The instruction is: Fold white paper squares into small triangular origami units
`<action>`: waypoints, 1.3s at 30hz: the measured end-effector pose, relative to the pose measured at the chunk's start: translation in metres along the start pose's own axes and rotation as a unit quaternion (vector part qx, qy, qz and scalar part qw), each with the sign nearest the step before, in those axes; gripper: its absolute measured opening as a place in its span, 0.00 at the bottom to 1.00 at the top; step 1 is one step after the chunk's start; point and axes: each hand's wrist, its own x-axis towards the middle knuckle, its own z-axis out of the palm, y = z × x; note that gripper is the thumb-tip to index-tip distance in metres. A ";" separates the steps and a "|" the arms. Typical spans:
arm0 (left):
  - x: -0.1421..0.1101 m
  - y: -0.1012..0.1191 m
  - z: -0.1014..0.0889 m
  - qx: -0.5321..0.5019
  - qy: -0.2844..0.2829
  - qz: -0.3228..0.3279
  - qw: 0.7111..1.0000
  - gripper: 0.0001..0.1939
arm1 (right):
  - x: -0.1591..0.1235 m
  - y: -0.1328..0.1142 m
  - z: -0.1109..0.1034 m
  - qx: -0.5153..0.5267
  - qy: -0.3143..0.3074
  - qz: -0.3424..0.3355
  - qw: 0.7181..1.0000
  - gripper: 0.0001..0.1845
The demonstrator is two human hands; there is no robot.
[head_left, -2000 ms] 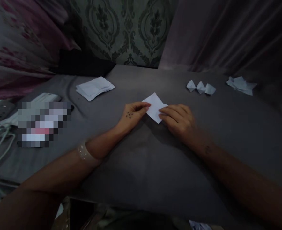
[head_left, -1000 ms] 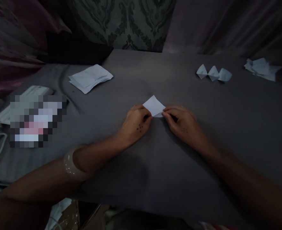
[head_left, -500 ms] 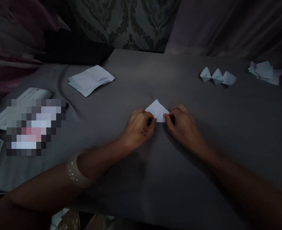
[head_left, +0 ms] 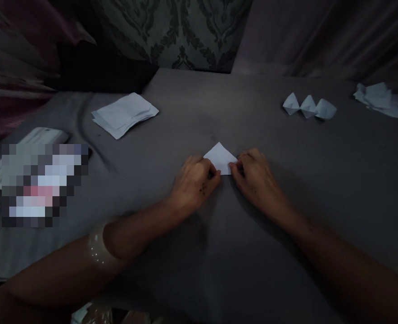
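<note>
A small folded sheet of white paper (head_left: 219, 156) shows its pointed corner away from me and a straight edge on my side. My left hand (head_left: 197, 177) pinches its left end between thumb and fingers. At the right end, my right hand (head_left: 253, 170) grips the paper in the same way, its thumb along the near edge. Both hands rest low over the grey cloth (head_left: 215, 243). The fingertips behind the paper are hidden.
A stack of white paper (head_left: 124, 114) lies at the back left. Several folded paper shapes (head_left: 309, 107) stand in a row at the back right, with crumpled papers (head_left: 379, 99) beyond them. A blurred-out device (head_left: 50, 180) and a white box-like object (head_left: 47, 135) lie at left.
The view has shifted slightly. Both hands still hold the paper's two ends, and my left thumb and fingers have closed nearer together on it.
</note>
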 end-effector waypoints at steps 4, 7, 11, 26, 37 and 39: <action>-0.001 0.004 -0.003 0.013 -0.003 0.001 1.000 0.08 | 0.000 0.000 0.002 -0.001 -0.001 0.000 1.000 0.10; -0.001 0.008 -0.006 0.033 0.008 0.043 0.998 0.08 | 0.000 0.000 0.003 -0.012 -0.001 0.003 1.000 0.10; -0.001 0.007 -0.010 0.027 -0.041 0.128 0.991 0.13 | -0.002 0.007 0.002 -0.033 0.005 0.009 0.999 0.13; 0.003 0.005 -0.011 0.046 -0.014 0.076 0.996 0.14 | -0.039 -0.043 -0.009 -0.086 -0.028 -0.101 0.991 0.15; 0.034 -0.011 -0.020 -0.096 -0.003 -0.084 0.992 0.17 | -0.039 -0.040 -0.005 -0.022 -0.011 -0.109 0.994 0.17; 0.031 -0.007 -0.023 -0.102 -0.001 -0.094 0.990 0.20 | -0.037 -0.036 -0.004 -0.003 -0.003 -0.106 0.994 0.17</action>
